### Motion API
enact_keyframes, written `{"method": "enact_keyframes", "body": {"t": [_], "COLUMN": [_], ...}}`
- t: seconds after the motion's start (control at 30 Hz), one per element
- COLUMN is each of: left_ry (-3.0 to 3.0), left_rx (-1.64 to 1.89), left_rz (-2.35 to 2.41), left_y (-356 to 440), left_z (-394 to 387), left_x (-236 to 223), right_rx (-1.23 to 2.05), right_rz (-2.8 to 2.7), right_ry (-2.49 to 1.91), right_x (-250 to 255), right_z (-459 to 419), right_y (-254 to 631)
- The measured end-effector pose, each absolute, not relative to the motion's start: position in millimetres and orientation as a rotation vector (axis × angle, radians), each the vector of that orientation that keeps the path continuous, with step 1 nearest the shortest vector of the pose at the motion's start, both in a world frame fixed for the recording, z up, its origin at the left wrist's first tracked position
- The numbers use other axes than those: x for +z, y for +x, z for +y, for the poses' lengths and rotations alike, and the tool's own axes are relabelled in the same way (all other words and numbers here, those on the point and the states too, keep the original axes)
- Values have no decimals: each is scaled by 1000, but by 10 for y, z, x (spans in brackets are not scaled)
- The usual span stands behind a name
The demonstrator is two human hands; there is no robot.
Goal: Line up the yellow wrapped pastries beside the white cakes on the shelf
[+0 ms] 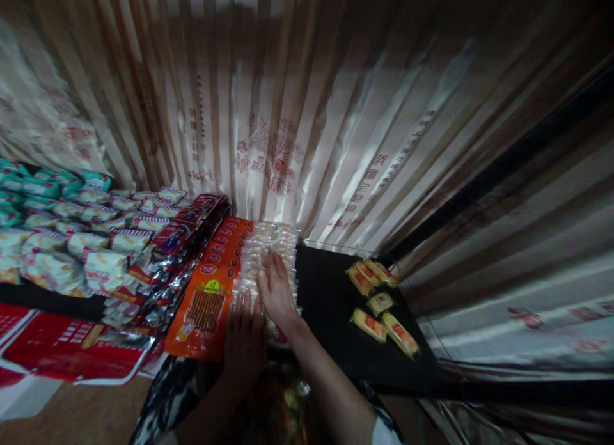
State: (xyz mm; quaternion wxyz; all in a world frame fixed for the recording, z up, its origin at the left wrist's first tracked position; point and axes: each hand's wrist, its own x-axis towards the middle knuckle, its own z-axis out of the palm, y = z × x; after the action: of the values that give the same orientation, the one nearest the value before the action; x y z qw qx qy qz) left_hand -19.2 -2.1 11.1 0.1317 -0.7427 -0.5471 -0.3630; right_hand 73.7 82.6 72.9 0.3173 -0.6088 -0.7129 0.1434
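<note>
My left hand (245, 323) lies with its fingers stretched out on the near part of a row of small clear-wrapped packets (256, 250). Farther up the same row, my right hand (278, 285) rests flat, fingers extended. What is inside the packets is too blurred to tell. Right beside them on the left are orange snack packs (206, 304) with a picture of brown sticks, and my left hand is close to their edge. Dark shiny snack packs (192, 227) stand in an overlapping row left of the orange ones.
White-and-red snack bags (105, 266) and green bags (43, 188) fill the table's left side. Several yellow-wrapped snacks (369, 323) lie on the black tabletop (330, 343) at right. A printed curtain (268, 100) hangs behind. A red bag (77, 346) is at front left.
</note>
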Motion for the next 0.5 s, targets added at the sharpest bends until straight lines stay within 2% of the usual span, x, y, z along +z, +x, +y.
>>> {"method": "enact_keyframes", "body": {"t": [0.17,0.5], "left_ry": [-2141,-2164], "left_rx": [-1052,-1109], "left_rz": [-1618,-1629], "left_y": [-187,-201], "left_z": [-14,11], "left_x": [42,-36], "right_rx": [507,425], "right_rz": [-1948,-1969], "right_ry": [-1751,-1913], "right_x": [732,526], "right_z": [1239,1338], "right_y": [380,204]}}
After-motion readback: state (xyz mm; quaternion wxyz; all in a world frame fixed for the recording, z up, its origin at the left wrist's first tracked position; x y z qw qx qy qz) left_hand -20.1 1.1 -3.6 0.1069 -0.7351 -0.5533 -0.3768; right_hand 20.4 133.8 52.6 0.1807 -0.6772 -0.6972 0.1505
